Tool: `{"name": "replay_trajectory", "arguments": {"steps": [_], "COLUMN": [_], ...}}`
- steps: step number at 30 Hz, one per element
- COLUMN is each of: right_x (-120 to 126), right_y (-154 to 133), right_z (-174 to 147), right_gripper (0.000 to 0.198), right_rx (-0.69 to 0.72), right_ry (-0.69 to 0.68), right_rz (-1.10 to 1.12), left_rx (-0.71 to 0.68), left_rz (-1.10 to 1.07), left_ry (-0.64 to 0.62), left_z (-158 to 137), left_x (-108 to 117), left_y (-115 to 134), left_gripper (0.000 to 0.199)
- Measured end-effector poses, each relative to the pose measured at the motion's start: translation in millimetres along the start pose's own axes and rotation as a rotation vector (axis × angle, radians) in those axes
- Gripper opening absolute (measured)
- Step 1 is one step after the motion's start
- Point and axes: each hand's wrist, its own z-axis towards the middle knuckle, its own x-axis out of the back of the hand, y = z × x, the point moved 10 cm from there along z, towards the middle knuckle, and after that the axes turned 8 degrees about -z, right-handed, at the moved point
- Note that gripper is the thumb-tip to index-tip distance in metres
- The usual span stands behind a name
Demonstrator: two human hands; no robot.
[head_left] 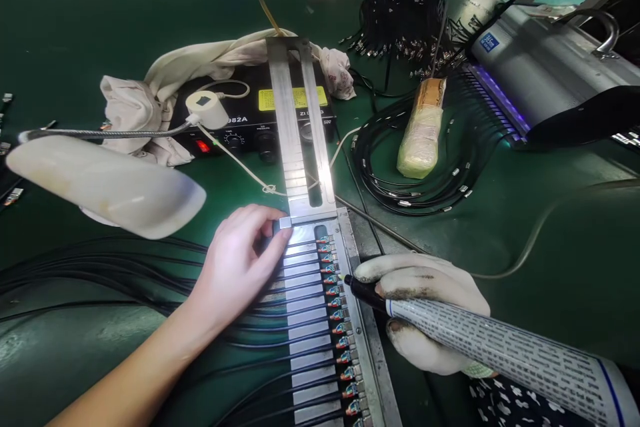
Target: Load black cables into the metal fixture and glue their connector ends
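Note:
My bare left hand (243, 253) is closed in a pinch at a small metal tab (285, 222) on the near end of the slotted bar. My right hand (425, 310), in a soiled white glove, grips a printed glue tube (480, 337) by its black nozzle end. The nozzle tip points left at the row of small connectors (334, 291). Those connectors sit along a metal fixture (313, 327), each with exposed coloured wires and a black cable (273, 293) running left. Tip and connectors look very close; contact is unclear.
Behind the fixture stands a black controller box (235, 137) with a cloth (135, 103) around it. A white lamp (110, 180) hangs at left. Coiled cables (380, 180), a wrapped block (423, 133) and a grey machine with violet light (555, 73) are at right.

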Motion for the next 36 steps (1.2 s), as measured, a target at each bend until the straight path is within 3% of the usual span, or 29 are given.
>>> {"name": "replay_trajectory", "arguments": {"steps": [17,25,36], "right_x": [-3,6,0], "right_y": [5,-17,-8], "right_z": [0,-2,-3], "right_gripper": [0.025,0.018,0.016], "right_rx": [-0.009,0.03,-0.001], "right_ry": [-0.03,-0.038,-0.008], "right_rz": [0.035,-0.057,-0.049], "left_rx": [-0.009,-0.009,-0.003], "left_rz": [0.0,0.009,0.005], "left_ry": [0.011,0.011,0.014], "left_z": [0,0,0], "left_x": [2,1,1], "left_y": [1,1,0], "left_gripper": [0.023,0.024,0.023]}}
